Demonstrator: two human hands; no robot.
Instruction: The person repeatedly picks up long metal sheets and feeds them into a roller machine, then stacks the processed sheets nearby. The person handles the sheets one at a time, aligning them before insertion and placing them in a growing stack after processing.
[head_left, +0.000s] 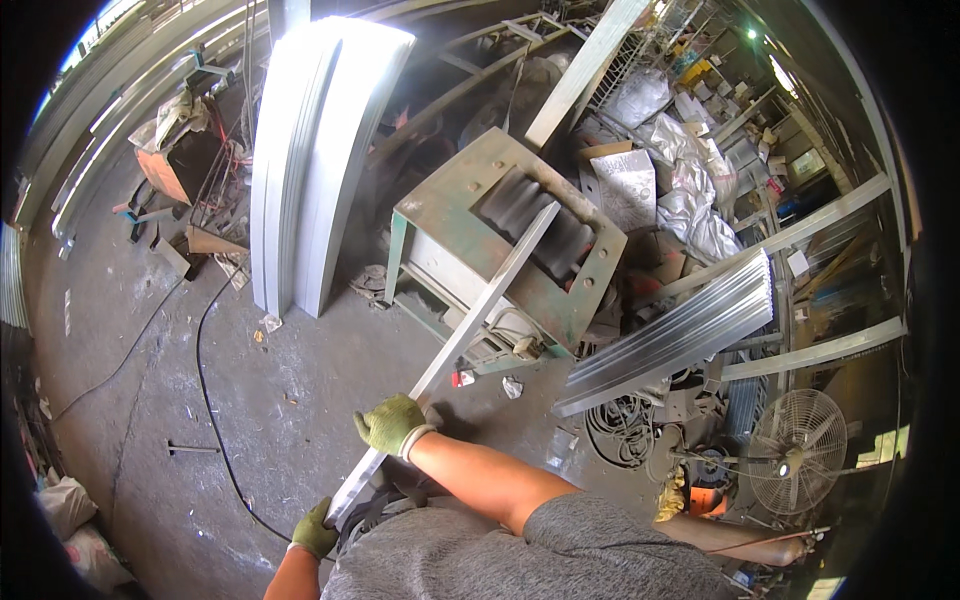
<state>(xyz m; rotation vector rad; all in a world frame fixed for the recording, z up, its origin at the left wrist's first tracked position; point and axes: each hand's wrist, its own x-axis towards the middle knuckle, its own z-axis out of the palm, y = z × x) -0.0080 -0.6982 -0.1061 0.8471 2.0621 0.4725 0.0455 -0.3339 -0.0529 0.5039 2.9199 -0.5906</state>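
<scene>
Head view: your strip (470, 325) runs from your lap up onto the green machine (505, 240), far end on its rollers. Your right hand (390, 423) is closed over the strip; your left hand (316, 530) grips its near end. Grey concrete floor (290, 400), black cable (215, 430), leaning sheets (315, 160), fan (797, 450).

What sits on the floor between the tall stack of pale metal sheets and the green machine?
In the head view, between the stack of sheets and the green machine lies grey concrete floor with a small heap of crumpled debris.
</scene>
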